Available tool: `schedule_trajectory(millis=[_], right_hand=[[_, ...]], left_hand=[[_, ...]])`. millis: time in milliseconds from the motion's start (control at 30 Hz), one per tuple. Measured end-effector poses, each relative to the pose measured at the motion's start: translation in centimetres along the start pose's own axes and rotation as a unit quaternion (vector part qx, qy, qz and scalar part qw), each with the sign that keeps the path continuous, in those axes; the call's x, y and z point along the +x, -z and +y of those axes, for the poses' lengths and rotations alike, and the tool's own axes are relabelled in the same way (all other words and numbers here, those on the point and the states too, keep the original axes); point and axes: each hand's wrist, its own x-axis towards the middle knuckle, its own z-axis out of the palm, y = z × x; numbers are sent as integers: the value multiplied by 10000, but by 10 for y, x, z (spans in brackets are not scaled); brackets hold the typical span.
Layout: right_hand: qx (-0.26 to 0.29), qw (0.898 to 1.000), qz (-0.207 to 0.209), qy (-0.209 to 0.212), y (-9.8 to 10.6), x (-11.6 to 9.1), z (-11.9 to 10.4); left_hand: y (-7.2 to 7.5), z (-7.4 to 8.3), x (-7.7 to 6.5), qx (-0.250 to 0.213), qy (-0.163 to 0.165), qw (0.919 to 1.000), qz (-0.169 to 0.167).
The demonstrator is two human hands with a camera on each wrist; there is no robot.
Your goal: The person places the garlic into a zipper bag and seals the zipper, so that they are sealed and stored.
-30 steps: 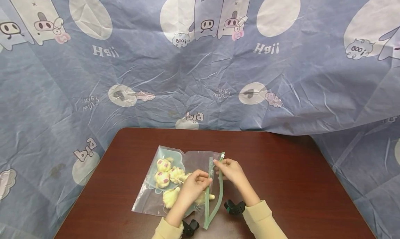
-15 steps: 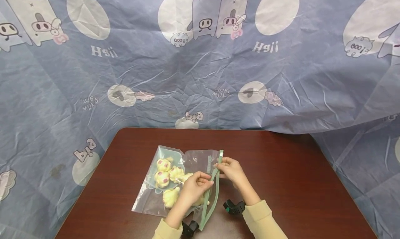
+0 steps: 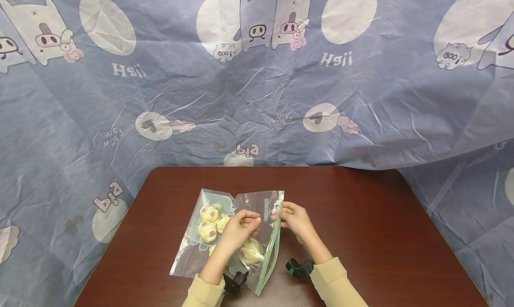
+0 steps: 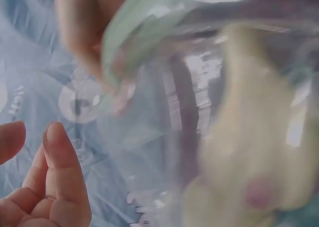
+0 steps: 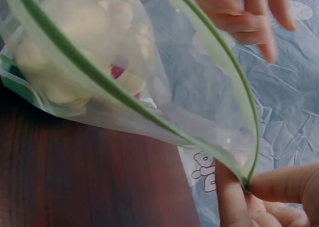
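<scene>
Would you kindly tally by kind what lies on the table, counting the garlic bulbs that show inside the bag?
Zip bag with a green seal strip: 1
Garlic bulbs showing in it: 4; the left hand may hide more
Black clips near the table's front edge: 2
Total: 7

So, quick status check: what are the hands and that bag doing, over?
Right hand pinches green zip strip at its end. Left hand open, off the bag. Mouth gapes; yellow toys inside. Nothing in the way.

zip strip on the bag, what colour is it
Green. The zip strip runs along the clear bag's mouth, clearest in the right wrist view.
</scene>
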Motion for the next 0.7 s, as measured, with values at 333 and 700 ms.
schedule_trajectory(millis=[333,700], right_hand=[[179,9995,-74,258,-4,-4,4],[250,9987,-352,277,-4,-7,3]], left_hand=[[13,29,42,184,-147,9997,-18],[-6,41,79,1358,-381,9899,-135]])
